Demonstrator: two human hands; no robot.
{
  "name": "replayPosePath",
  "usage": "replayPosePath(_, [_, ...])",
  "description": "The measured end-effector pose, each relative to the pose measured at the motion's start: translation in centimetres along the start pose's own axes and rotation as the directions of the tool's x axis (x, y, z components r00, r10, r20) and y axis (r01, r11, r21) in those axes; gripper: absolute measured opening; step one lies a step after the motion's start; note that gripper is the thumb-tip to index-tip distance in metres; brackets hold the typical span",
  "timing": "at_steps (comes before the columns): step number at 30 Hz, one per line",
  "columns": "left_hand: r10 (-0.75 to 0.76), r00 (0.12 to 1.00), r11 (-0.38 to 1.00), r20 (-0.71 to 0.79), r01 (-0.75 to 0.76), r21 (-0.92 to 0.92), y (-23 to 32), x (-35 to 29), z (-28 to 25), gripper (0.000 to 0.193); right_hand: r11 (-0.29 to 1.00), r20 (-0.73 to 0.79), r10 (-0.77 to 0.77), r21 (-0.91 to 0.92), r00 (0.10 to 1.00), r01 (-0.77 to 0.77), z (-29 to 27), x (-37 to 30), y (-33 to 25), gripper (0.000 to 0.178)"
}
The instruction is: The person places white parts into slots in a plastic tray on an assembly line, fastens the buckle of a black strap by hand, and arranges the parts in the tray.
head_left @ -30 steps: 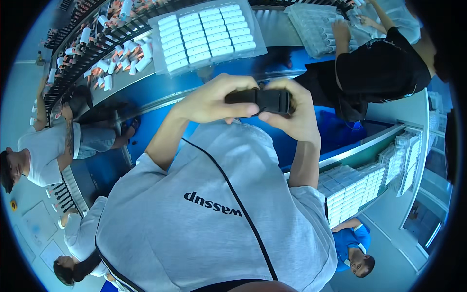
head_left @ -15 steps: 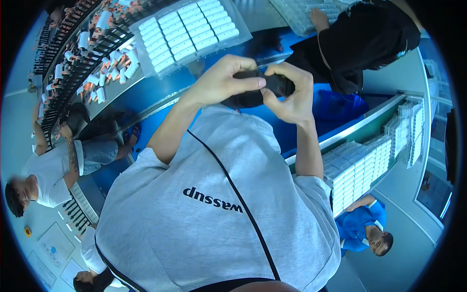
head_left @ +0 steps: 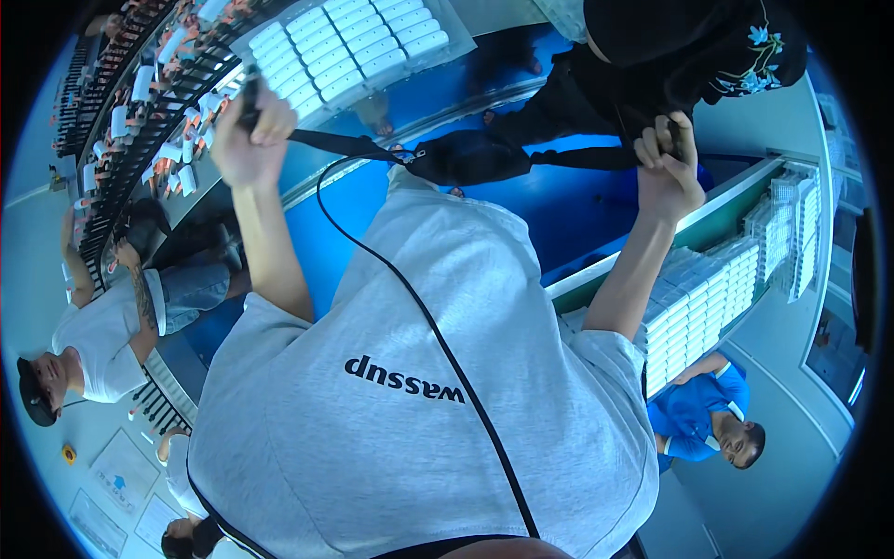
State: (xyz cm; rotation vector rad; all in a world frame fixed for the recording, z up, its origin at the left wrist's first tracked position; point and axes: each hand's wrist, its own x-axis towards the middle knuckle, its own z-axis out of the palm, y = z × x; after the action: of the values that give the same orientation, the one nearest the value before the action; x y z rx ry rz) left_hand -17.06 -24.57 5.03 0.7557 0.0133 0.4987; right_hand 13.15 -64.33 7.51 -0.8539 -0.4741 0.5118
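A black waist bag (head_left: pixel 473 158) hangs stretched in front of me, with a zipper pull at its left end. My left hand (head_left: pixel 251 144), raised at the left, is closed round the end of its left strap (head_left: pixel 340 144), and a dark piece sticks up from the fist. The right strap (head_left: pixel 582 157) runs to my right hand (head_left: pixel 669 168), whose fingers are curled round that end; what they grip there is partly hidden. A thin black cable (head_left: pixel 414 289) crosses my grey T-shirt (head_left: pixel 447 456) and curves up toward the bag.
A tray of white cylindrical parts (head_left: pixel 340 56) stands beyond my left hand, beside a curved black rack (head_left: pixel 140 140) of white and copper-coloured parts. Stacked white trays (head_left: pixel 698 303) line the right side. Co-workers stand on both sides, one in black (head_left: pixel 652 65) close ahead.
My hands were together at the middle over the dark bag. Now they are wide apart, left hand to the left, right hand to the right, with the bag and straps spread between them.
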Motion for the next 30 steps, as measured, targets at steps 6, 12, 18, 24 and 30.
replayPosePath(6, [0.215, 0.952, 0.957, -0.22, -0.25, -0.148, 2.5, -3.6, -7.8, 0.03, 0.969, -0.343, -0.11, 0.174, 0.933, 0.178, -8.9, -0.8, -3.5, 0.035])
replayPosePath(12, [0.264, 0.846, 0.857, -0.463, -0.427, -0.29, 3.5, -7.4, -15.0, 0.031, 0.962, -0.535, -0.115, 0.151, 0.837, 0.228, -21.1, -2.3, -5.7, 0.02])
replayPosePath(18, [0.261, 0.798, 0.782, -0.543, -0.504, -0.365, 3.2, -7.9, -15.1, 0.036, 0.934, -0.664, -0.048, 0.235, 0.746, 0.269, -26.1, -2.5, -7.1, 0.024])
replayPosePath(24, [0.221, 0.881, 0.864, -0.418, -0.376, -0.335, 0.5, -6.0, -8.6, 0.026, 0.919, -0.405, -0.048, 0.341, 0.913, 0.199, -17.6, -1.3, -6.5, 0.021])
replayPosePath(30, [0.056, 0.998, 0.998, -0.038, -0.055, 0.04, -8.6, 0.6, -0.7, 0.029, 0.924, 0.045, 0.11, -0.373, 0.993, -0.085, -4.9, -1.6, -2.9, 0.034])
